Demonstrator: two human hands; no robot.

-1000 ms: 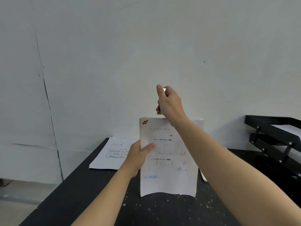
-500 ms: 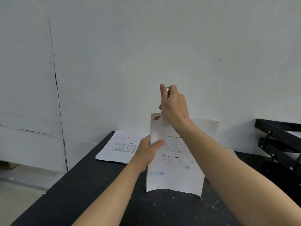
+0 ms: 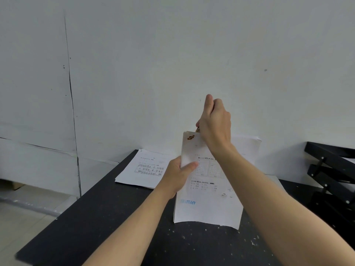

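A stack of printed white sheets point(image 3: 207, 206) stands upright on its lower edge on the black table point(image 3: 107, 223). My left hand point(image 3: 178, 175) grips the stack's left edge, thumb across the front page. My right hand point(image 3: 215, 120) is at the stack's top edge, fingers curled round a small brownish clip point(image 3: 197, 129) that is mostly hidden by the hand. A brown mark sits at the top left corner of the front page.
A second pile of printed papers point(image 3: 144, 169) lies flat at the table's far left. A black stacked paper tray point(image 3: 332, 169) stands at the right. A grey wall runs close behind the table. The floor lies left of the table's edge.
The view has shifted, so the stack and both hands sit a little lower and further right in the frame. My right hand has come down closer to the stack's top edge.
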